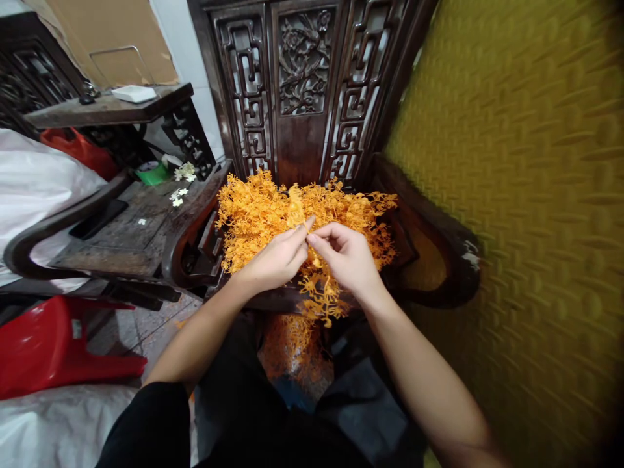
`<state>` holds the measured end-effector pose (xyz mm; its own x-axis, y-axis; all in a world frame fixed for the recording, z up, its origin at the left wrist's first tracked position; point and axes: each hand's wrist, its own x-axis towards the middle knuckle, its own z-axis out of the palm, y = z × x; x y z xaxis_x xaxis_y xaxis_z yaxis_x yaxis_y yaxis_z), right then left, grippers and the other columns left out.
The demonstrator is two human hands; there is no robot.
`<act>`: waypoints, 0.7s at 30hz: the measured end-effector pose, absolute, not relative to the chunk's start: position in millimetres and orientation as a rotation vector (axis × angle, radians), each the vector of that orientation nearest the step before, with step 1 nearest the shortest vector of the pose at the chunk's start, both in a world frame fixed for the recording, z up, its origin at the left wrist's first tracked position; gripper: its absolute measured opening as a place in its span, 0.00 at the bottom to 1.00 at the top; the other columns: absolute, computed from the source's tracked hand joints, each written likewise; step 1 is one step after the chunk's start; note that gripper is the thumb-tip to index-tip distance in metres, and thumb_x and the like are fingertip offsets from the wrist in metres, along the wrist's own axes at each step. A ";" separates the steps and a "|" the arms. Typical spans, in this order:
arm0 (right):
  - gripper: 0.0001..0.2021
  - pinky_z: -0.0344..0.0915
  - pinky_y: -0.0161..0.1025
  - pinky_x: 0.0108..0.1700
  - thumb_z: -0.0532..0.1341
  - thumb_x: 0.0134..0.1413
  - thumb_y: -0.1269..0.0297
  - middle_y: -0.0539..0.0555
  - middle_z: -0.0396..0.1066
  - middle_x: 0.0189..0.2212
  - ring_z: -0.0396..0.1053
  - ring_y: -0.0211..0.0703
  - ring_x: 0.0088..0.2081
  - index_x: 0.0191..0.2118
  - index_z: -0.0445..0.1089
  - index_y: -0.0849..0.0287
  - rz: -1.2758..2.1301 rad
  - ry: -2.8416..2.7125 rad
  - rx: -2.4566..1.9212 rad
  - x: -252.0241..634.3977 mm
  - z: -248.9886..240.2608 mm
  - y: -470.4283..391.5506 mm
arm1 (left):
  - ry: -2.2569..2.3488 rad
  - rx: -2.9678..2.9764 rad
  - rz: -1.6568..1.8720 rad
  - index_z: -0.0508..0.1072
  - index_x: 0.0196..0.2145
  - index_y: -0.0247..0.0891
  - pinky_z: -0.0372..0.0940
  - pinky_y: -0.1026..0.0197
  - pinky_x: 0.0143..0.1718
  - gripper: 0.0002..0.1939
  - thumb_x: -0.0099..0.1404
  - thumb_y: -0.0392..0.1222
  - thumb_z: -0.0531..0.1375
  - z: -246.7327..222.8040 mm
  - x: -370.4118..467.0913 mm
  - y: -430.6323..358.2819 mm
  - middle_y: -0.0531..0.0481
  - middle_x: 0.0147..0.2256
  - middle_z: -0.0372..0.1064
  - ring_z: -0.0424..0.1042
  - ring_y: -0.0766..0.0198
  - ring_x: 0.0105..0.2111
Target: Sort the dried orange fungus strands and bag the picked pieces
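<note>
A wide heap of orange artificial flower sprays (pixel 258 214) covers the seat of a dark carved wooden chair (pixel 301 146). Above the heap, my left hand (pixel 280 257) and my right hand (pixel 347 255) meet, their fingertips pinched close together. Between them is one orange flower spray (pixel 296 207), its paler top rising past the left fingers. More orange sprigs (pixel 324 296) hang below my right hand over the chair's front edge. The fingers hide exactly where the stem is gripped.
A second wooden chair (pixel 121 234) stands at left with green tape (pixel 152 172) and pale flower pieces (pixel 185 171) on it. A red plastic stool (pixel 53 344) sits lower left, near white sacks (pixel 43 188). A yellow textured surface (pixel 517 214) rises at right.
</note>
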<state>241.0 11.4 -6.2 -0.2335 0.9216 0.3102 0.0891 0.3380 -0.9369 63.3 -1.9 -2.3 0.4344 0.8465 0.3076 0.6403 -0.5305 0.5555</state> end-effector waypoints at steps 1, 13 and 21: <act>0.11 0.59 0.37 0.31 0.66 0.59 0.57 0.50 0.71 0.27 0.63 0.37 0.28 0.33 0.74 0.60 1.047 -1.560 -0.943 241.8 -4.3 11.6 | 1.267 2.330 0.801 0.55 0.72 0.29 0.65 0.49 0.62 0.30 0.76 0.41 0.47 0.1 64.0 -3.1 0.33 0.61 0.69 0.71 0.53 0.58; 0.12 0.59 0.36 0.31 0.64 0.58 0.57 0.51 0.74 0.27 0.64 0.37 0.27 0.34 0.78 0.61 0.992 -1.738 -1.139 239.3 -13.4 16.3 | 1.812 2.449 0.279 0.74 0.45 0.31 0.71 0.50 0.44 0.16 0.74 0.36 0.47 2.4 82.2 -15.9 0.36 0.40 0.74 0.76 0.51 0.38; 0.14 0.52 0.36 0.26 0.62 0.57 0.56 0.49 0.64 0.20 0.57 0.36 0.23 0.27 0.72 0.60 0.906 -1.733 -1.228 245.3 -4.3 16.9 | 1.602 2.447 0.456 0.71 0.38 0.35 0.66 0.55 0.38 0.11 0.72 0.38 0.49 4.4 79.8 -16.9 0.41 0.36 0.73 0.70 0.57 0.33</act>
